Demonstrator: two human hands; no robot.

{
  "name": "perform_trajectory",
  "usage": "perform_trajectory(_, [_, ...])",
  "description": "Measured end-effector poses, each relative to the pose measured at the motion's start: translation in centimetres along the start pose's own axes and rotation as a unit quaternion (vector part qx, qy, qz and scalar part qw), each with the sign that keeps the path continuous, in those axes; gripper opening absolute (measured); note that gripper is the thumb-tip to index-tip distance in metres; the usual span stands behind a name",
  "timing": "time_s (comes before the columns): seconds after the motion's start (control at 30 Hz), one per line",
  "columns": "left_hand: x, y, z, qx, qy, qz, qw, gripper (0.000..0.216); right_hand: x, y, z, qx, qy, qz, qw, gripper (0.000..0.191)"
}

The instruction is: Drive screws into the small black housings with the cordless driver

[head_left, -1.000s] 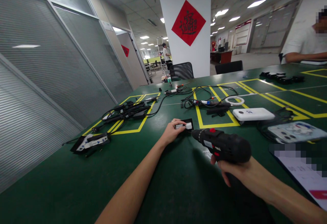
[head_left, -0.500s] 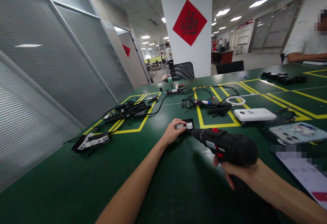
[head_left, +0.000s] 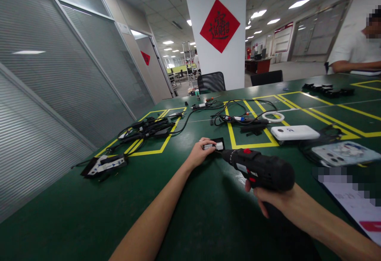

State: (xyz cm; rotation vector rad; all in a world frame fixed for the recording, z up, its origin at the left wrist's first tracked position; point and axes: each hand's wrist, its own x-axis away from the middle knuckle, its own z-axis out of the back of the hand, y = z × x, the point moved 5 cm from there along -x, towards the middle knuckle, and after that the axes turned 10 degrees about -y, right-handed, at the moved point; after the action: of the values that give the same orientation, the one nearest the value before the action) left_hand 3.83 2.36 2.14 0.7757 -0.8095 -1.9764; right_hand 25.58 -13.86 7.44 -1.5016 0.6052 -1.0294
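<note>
My left hand is closed on a small black-and-white part lying on the green table. Its fingers hide much of the part. In my right hand is a black cordless drill with red buttons, my fingers wrapped round its grip. The drill lies nearly level, its chuck pointing left at the part's near side. Whether the bit touches the part I cannot tell. A small clear, shiny piece lies under the drill.
Tangled black cables lie at the left, near a black-and-white assembly. To the right are a white power bank, a phone, a white ring and a tablet-like screen. A person sits at the far right.
My right hand and the drill have shifted slightly left, staying by the part. The whole view has moved a little; my left hand keeps its hold on the part.
</note>
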Motion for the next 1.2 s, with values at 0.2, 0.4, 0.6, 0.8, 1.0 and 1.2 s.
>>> perform_trajectory(0.2, [0.1,0.0,0.0,0.006,-0.002,0.003,1.000,0.027,0.1,0.0,-0.1,-0.017,-0.003,0.006,1.000,0.026])
perform_trajectory(0.4, [0.0,0.1,0.0,0.000,-0.006,0.003,1.000,0.027,0.0,0.4,-0.1,-0.013,0.017,-0.012,1.000,0.026])
perform_trajectory(0.6, [0.1,0.2,0.1,-0.002,-0.005,0.006,1.000,0.027,-0.3,0.6,0.0,-0.030,0.000,0.010,1.000,0.020])
perform_trajectory(0.8, [0.0,-0.1,0.1,0.002,-0.004,0.006,1.000,0.027,-0.9,1.7,-0.1,-0.009,0.032,-0.014,0.999,0.012])
perform_trajectory(1.0, [0.1,-0.4,0.1,0.008,-0.008,0.010,1.000,0.028,-1.1,2.0,-0.2,0.018,0.043,-0.019,0.999,0.008])
perform_trajectory(1.2, [0.0,-0.5,0.1,0.008,-0.004,0.009,1.000,0.029,-0.3,0.9,-0.5,0.043,0.017,-0.013,0.999,0.016])
